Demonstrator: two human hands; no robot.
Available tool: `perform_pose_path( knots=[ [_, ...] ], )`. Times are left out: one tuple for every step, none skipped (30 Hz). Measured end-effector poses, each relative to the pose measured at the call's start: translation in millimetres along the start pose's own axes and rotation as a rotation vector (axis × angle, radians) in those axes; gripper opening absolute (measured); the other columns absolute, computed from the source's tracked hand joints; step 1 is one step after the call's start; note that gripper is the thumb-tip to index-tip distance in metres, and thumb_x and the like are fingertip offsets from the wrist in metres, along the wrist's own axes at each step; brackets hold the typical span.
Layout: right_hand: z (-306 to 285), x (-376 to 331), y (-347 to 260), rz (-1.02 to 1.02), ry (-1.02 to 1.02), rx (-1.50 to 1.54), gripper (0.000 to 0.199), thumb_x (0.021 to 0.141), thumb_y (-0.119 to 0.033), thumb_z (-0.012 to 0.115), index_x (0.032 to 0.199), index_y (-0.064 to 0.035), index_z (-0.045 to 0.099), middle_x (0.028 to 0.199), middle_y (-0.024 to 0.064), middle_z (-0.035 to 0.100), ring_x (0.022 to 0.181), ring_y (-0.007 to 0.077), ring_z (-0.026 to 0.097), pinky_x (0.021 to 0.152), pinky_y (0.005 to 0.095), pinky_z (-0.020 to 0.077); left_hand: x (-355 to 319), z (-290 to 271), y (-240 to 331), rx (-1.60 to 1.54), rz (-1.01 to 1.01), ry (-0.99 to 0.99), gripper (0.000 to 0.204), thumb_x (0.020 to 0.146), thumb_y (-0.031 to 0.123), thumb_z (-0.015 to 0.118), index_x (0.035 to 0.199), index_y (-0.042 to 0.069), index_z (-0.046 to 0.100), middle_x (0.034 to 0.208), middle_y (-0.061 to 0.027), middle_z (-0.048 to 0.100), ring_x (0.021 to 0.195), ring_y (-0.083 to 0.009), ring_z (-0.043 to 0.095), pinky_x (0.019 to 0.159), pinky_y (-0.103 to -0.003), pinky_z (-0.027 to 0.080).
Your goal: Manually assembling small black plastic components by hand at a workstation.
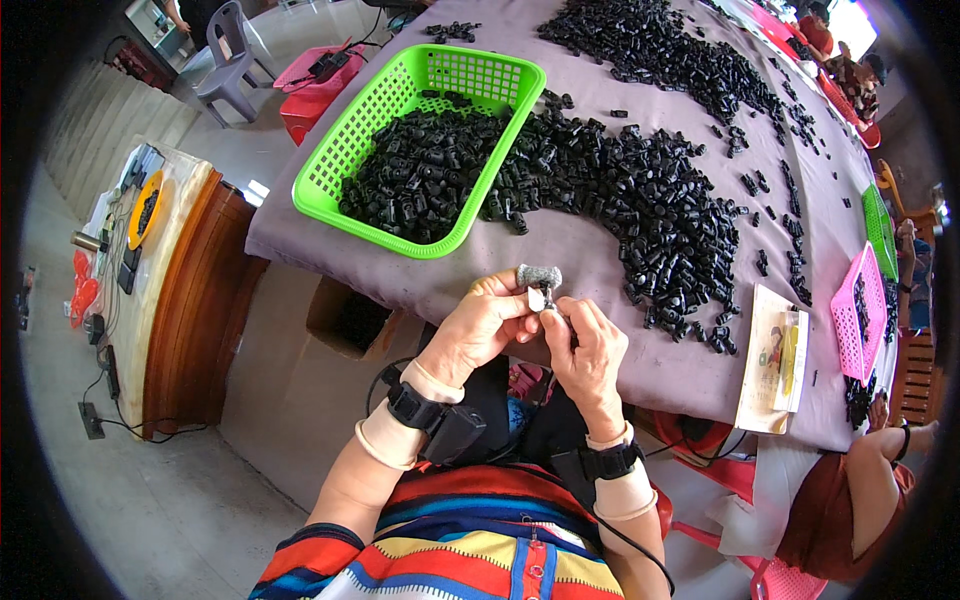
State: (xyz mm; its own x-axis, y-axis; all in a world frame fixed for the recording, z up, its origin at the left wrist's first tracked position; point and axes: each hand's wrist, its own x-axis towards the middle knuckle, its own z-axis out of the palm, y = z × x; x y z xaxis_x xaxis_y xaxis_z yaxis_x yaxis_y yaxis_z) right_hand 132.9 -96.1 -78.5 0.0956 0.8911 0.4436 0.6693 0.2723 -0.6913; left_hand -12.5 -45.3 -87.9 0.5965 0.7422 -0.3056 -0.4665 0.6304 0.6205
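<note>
Both my hands meet in front of me, just past the near edge of the cloth-covered table [590, 300]. My left hand [478, 325] is closed around a small piece with a grey, speckled, rounded cylinder [540, 275] at its top. A small white bit [537, 299] shows between the fingertips, with something dark beside it. My right hand [588, 350] is closed too, thumb and fingers pressed together at the same piece. What lies inside its fingers is mostly hidden. Beyond my hands stands a green plastic basket [449, 246] holding many small black plastic parts [415, 175].
Heaps of the same black parts [660, 220] spread across the table. At right lie a paper-covered board [757, 365] and a pink basket [850, 325]. A wooden cabinet [190, 300] stands left; an open cardboard box [330, 310] sits below the table. Another person's arm [875, 480] is at lower right.
</note>
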Motion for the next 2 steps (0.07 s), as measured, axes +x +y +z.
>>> perform_pose_path(
  knots=[
    [0.1,-0.2,0.0,0.008,-0.003,0.002,0.012,0.076,-0.015,0.066,0.080,-0.0061,0.060,0.067,0.0090,0.057,0.056,0.0274,0.056,0.051,0.0341,0.0442,0.3,-1.0,-0.7,0.010,0.005,-0.005,0.022,0.087,0.009,0.055,0.108,0.005,0.060,0.078,0.0001,0.060,0.061,-0.0082,0.054,0.053,-0.019,0.042],
    [-0.1,-0.1,-0.1,0.017,-0.006,0.004,0.012,0.076,-0.015,0.066,0.080,-0.0061,0.060,0.067,0.0090,0.057,0.057,0.0274,0.056,0.051,0.0341,0.0443,0.8,-1.9,-1.4,0.021,0.011,-0.009,0.024,0.086,0.009,0.055,0.109,0.005,0.059,0.079,-0.0005,0.061,0.062,-0.0085,0.055,0.054,-0.020,0.043]
  ],
)
